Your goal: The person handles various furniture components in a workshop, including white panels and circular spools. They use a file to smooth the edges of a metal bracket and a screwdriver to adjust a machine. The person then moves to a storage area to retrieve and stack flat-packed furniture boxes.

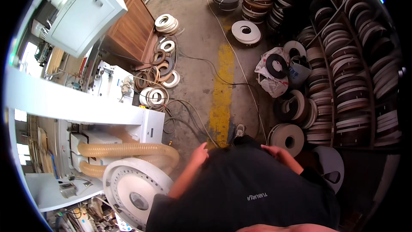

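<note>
My left hand (199, 154) hangs in front of me on the left, its fingers loosely bent and nothing visible in them. Beside it are cables on the floor and a ribbed tan hose (128, 150). To the right, my right hand (277, 151) is partly covered by my black shirt (244, 180). Its visible fingers stretch out, with nothing seen in them. It appears closest to a large beige roll (286, 140) of edge banding, without visible contact. One shoe (240, 129) shows on the floor between the hands.
A white machine (86, 106) with a round perforated disc (137, 193) stands left, before a brown wooden cabinet (131, 30). Edge-banding coils (156, 96) lie beside it. Racks of coils (349, 86) line the right. Cables (214, 68) cross the floor and its yellow stripe (223, 90).
</note>
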Available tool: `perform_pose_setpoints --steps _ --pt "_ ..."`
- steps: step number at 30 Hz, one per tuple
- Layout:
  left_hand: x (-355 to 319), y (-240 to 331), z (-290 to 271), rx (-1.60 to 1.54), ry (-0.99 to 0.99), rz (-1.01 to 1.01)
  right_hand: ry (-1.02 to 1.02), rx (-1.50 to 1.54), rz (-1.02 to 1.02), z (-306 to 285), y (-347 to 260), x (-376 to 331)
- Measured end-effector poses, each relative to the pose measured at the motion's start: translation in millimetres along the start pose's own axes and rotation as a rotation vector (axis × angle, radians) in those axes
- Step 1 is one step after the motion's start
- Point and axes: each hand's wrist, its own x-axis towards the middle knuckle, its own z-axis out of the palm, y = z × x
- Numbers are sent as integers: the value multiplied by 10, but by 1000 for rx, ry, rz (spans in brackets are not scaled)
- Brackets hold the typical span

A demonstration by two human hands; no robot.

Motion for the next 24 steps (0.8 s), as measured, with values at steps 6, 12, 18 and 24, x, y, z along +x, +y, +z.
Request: perform_pose_setpoints --steps 6,12,18,24 --pt "1230 -383 -97 -233 107 -21 344 -851 -404 -455 -2544 -990" --pt "2119 -173 -528 216 -59 222 475 -569 -607 -1116 -4347 -1017" --pt "4227 177 -1316 592 0 493 473 -428 -468 -1635 -5509 -976" --pt "6515 2420 -2575 -78 160 156 464 -288 -367 -1950 -7346 -1231"
